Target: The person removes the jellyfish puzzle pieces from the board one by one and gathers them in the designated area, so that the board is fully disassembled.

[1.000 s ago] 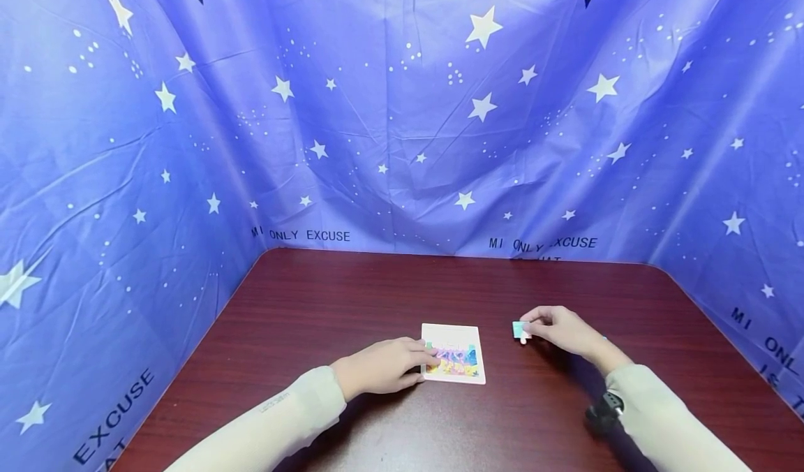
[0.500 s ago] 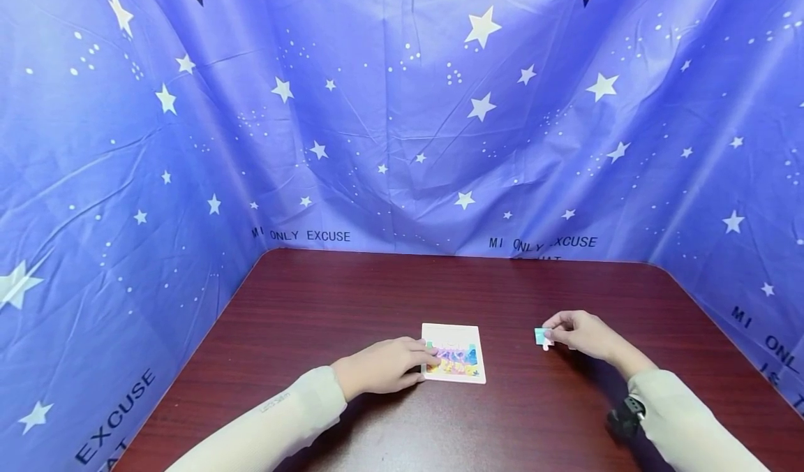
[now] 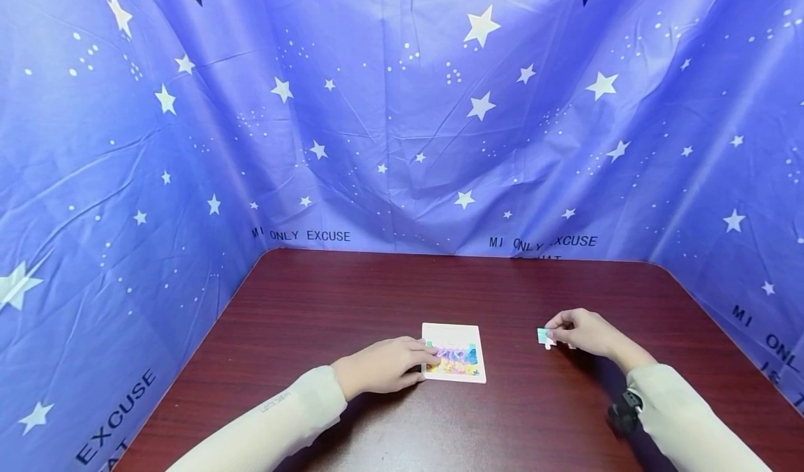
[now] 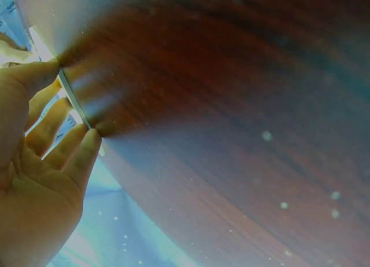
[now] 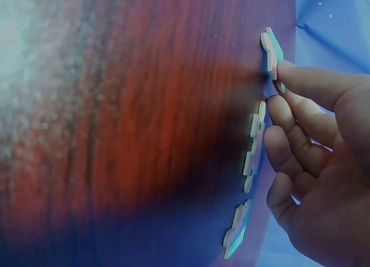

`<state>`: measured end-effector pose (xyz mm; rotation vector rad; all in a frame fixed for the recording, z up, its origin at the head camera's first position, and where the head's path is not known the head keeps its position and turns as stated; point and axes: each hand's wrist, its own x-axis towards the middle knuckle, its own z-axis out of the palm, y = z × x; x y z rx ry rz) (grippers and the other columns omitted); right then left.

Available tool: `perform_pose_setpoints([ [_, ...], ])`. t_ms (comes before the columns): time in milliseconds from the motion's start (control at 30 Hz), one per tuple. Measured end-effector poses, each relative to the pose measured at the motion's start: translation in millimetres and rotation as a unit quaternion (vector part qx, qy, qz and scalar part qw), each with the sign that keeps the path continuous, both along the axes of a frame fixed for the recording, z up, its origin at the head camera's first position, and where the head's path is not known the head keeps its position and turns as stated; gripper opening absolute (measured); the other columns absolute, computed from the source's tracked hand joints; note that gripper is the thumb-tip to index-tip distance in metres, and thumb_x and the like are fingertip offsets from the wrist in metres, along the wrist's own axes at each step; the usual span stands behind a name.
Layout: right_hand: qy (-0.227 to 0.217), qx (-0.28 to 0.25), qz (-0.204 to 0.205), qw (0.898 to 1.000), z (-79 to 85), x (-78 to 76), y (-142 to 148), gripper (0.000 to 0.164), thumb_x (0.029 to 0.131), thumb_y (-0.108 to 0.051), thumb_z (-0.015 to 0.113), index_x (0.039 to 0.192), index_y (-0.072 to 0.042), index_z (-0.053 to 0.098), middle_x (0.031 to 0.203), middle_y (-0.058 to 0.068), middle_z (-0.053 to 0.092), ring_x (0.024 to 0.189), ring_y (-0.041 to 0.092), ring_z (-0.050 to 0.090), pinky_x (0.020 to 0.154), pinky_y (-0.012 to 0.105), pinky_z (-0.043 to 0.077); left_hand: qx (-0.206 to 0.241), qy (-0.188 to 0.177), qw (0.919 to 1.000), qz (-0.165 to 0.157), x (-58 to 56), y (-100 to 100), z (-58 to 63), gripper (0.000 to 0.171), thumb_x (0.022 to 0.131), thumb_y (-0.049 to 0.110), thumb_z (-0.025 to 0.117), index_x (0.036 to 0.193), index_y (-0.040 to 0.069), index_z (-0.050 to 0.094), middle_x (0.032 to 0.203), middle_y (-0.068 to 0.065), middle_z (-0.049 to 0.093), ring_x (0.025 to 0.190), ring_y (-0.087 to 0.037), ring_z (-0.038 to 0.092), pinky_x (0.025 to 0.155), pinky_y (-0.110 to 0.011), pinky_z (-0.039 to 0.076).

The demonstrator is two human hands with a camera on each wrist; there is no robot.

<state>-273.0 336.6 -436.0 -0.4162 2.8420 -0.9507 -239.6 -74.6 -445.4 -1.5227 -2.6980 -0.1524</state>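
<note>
- Right hand [image 3: 587, 332], right of centre in the head view: thumb and forefinger nearly closed together, pinching a puzzle piece [image 3: 543, 334] by its edge; the other fingers are loosely bent.
- Left hand [image 3: 380, 366], near the lower middle: fingers relaxed and mostly straight, their tips resting on the left edge of a puzzle board [image 3: 450, 332].
- Pinched piece: turquoise toward the upper left, whitish below, with a small rounded knob at the bottom. It is a thin slab with a pale side in the right wrist view; whether it touches the counter [image 3: 377, 287] is unclear.
- Puzzle board: square and white-framed, just right of lower centre, its upper part plain white, its lower part filled with pink, purple, blue and yellow artwork.
- Two more pieces lie below the pinched one in the right wrist view: a middle piece [image 5: 254, 145] under the fingers and a turquoise-topped lower piece [image 5: 237, 229].
- Counter: dark reddish brown, glossy toward the bottom of the frame.
- Cream sleeves [image 3: 691, 419] enter from the lower corners; a black wrist device [image 3: 624, 413] sits at the right cuff.
- Blue-violet curtain [image 3: 377, 109] with white stars fills the upper frame.
</note>
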Motion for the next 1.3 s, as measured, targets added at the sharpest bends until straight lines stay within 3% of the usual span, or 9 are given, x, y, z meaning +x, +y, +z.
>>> perform_pose_setpoints([
  [567,-0.012,0.003,-0.014,1.000,-3.0,-2.8,-1,0.012,0.089,-0.012,0.072,0.097,-0.004,0.072,0.075,-0.002,0.062,0.060,0.013,0.054,0.052,0.025,0.043,0.001,0.006,1.0000,-0.005,-1.0,1,-0.8,0.035,0.100,0.025,0.063,0.134,0.017,0.065,0.137,0.004,0.060,0.131,-0.019,0.051,0.108,-0.031,0.040],
  [933,-0.002,0.006,-0.005,1.000,-2.0,-4.1,0,0.013,0.090,-0.014,0.072,0.097,-0.003,0.072,0.074,-0.002,0.062,0.059,0.013,0.054,0.051,0.025,0.043,0.005,0.038,0.9993,0.000,-2.9,5,0.2,0.032,0.091,0.026,0.066,0.122,0.019,0.067,0.125,0.006,0.063,0.112,-0.011,0.057,0.094,-0.024,0.048],
  [1133,-0.009,-0.012,-0.009,1.000,3.0,-2.7,-1,0.017,0.092,-0.020,0.073,0.100,-0.005,0.070,0.073,0.001,0.060,0.057,0.015,0.055,0.048,0.027,0.044,-0.009,0.034,0.9992,0.021,-2.9,9,1.9,0.047,0.087,0.028,0.067,0.134,0.023,0.062,0.124,0.011,0.061,0.108,-0.008,0.056,0.088,-0.024,0.050],
  [1300,-0.002,-0.029,0.013,1.000,9.8,-2.5,-9,0.018,0.092,-0.022,0.072,0.101,-0.006,0.070,0.076,0.002,0.063,0.055,0.017,0.055,0.045,0.027,0.044,-0.024,0.070,0.9971,0.018,-1.0,12,3.9,0.048,0.086,0.032,0.068,0.133,0.024,0.064,0.120,0.010,0.062,0.105,-0.009,0.057,0.083,-0.026,0.049],
])
